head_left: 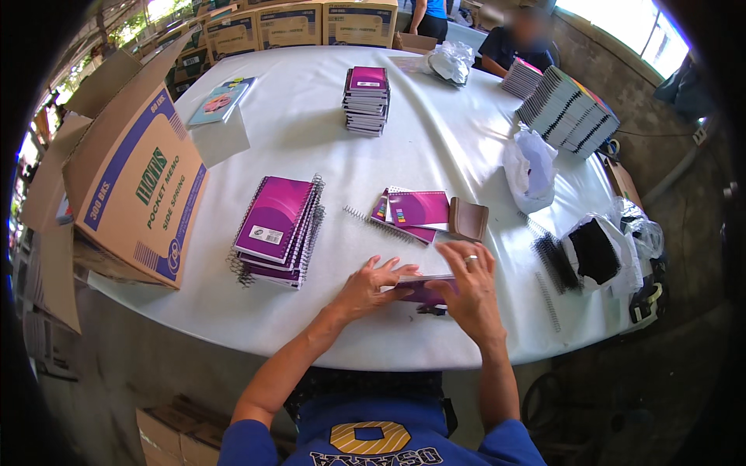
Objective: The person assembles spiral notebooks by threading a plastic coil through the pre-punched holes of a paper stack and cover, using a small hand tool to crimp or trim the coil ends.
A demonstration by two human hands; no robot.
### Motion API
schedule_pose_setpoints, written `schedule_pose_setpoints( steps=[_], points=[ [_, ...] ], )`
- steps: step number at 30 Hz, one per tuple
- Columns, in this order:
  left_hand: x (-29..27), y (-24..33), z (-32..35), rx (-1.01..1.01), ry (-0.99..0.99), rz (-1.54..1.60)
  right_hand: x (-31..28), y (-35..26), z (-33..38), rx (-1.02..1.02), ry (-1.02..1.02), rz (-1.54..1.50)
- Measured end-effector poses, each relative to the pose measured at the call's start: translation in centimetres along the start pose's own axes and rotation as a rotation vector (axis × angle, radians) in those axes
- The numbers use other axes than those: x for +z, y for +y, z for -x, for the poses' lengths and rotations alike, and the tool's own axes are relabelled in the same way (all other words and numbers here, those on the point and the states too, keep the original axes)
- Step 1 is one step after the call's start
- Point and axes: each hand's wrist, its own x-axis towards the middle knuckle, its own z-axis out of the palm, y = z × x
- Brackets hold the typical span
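Between my two hands a small purple notebook (423, 293) stands on its edge near the front of the table, pages upward. My left hand (371, 289) grips its left end, fingers over the top. At the right end my right hand (471, 289), with a ring on one finger, holds it between thumb and raised fingers. A small dark object (432, 310) lies just below it, too hidden to name. Beyond my hands are loose purple covers (420, 208), a wire coil (373, 220) and a brown wallet-like piece (468, 220).
Left stands a stack of purple spiral notebooks (272, 221), beside an open carton (136, 186). Another stack (366, 101) sits farther back. On the right are a white plastic bag (531, 171), black coils (594, 250) and stacked spiral notebooks (567, 113). A person (517, 46) sits at the far right.
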Motion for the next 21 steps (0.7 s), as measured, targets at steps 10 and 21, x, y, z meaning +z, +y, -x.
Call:
schedule_pose_setpoints(
  steps=[10, 21],
  points=[
    [1.7, 4.7, 4.0, 0.261, 0.375, -0.755, 3.5, -2.5, 4.1, 0.639, -0.025, -1.261],
    [-1.0, 3.7, 6.7, -0.001, 0.545, -0.029, 7.3, 9.2, -3.5, 0.023, -0.08, -0.012]
  ],
)
